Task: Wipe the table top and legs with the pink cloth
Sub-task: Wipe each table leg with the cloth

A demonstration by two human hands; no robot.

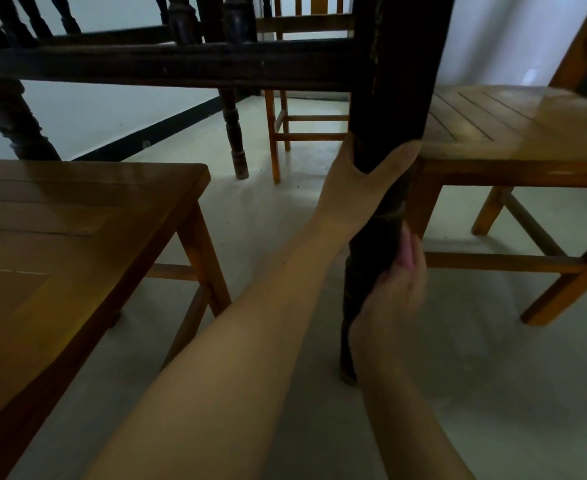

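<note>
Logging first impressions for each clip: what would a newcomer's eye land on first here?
Most striking is the dark turned table leg running down the centre right, with the left hand gripping it midway. Just below, the right hand presses the pink cloth against the same leg. Light wooden chairs flank it: one seat at lower left, another at right.

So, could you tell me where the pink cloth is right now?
In the head view, right of centre, the pink cloth is in the right hand, against the dark table leg.
</note>
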